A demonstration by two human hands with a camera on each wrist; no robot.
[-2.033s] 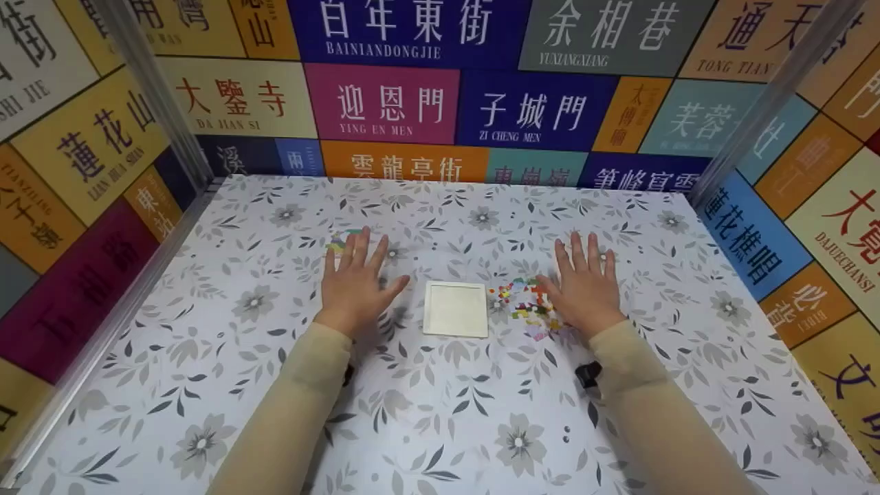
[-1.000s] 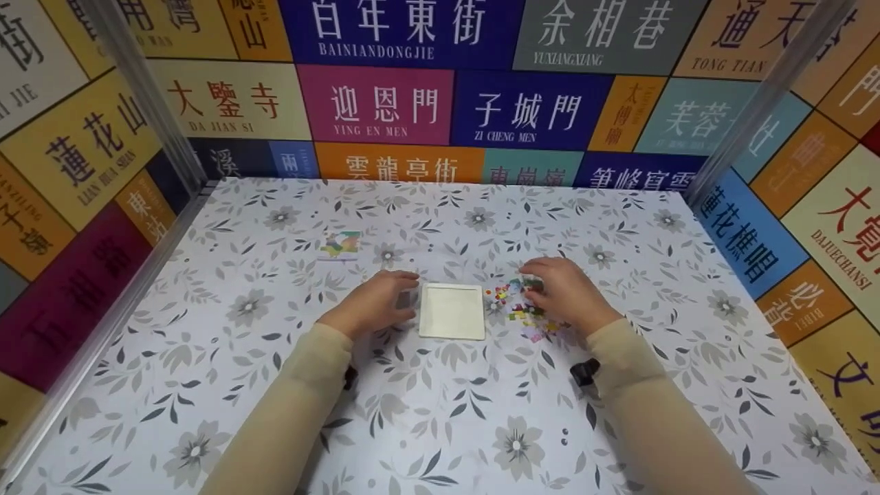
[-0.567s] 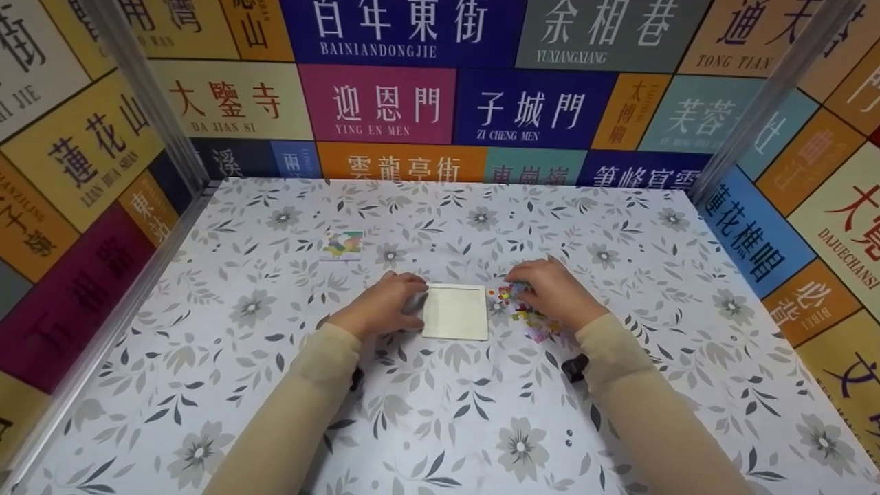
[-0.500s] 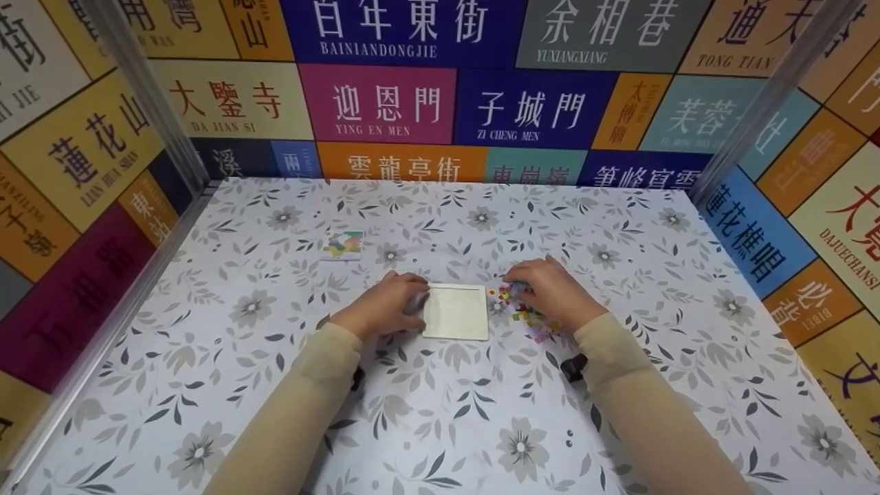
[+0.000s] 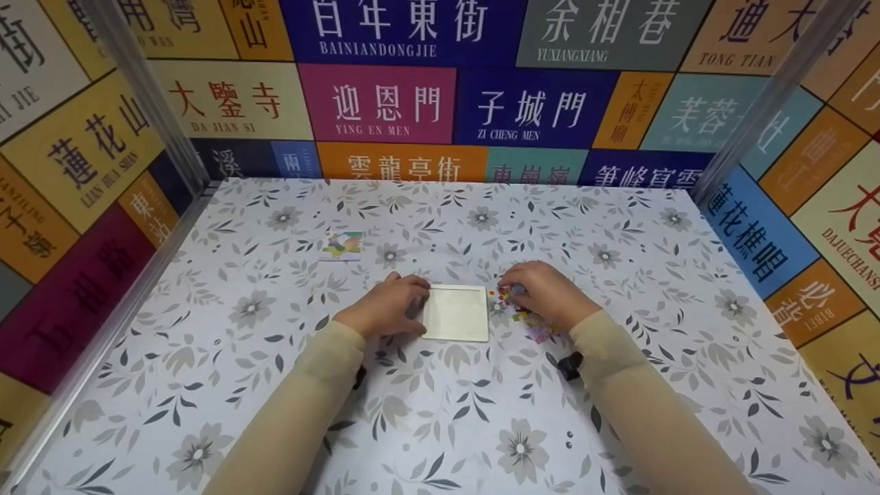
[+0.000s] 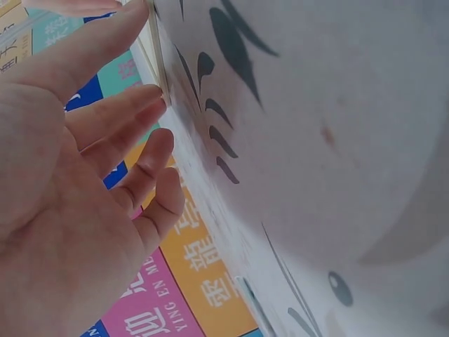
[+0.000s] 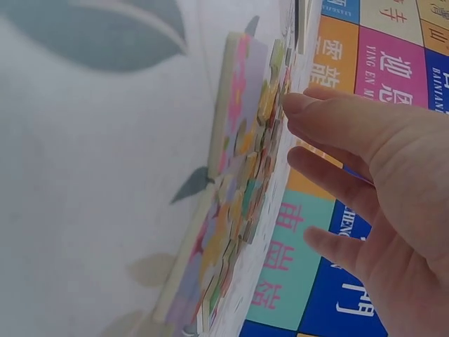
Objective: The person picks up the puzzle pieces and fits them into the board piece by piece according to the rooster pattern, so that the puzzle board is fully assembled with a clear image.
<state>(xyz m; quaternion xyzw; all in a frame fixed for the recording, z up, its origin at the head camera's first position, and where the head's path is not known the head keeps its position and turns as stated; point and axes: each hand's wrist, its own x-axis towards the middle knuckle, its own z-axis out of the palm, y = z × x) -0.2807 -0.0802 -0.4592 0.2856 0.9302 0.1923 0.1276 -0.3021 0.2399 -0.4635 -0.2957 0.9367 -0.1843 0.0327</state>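
In the head view a cream square puzzle tray (image 5: 456, 315) lies flat at mid-table. My left hand (image 5: 386, 306) grips its left side, fingers at the far corner and thumb at the near one. The left wrist view shows thumb and forefinger against the tray's edge, the other fingers loosely bent. Right of the tray lie small colourful jigsaw pieces (image 5: 533, 326), partly hidden under my right hand (image 5: 550, 292). In the right wrist view the thumb and forefinger tips meet at the far side of the pieces (image 7: 235, 91); I cannot tell whether they pinch one.
A small colourful picture square (image 5: 342, 245) lies at the back left of the table (image 5: 440, 426), which has a white floral cover. Panels with large characters (image 5: 385, 103) rise behind and on both sides, with clear posts (image 5: 161, 103) at the corners.
Both hands were spread flat at first. The left has come in to grip the tray's side; the right has curled over the jigsaw pieces and lately shifted slightly left.
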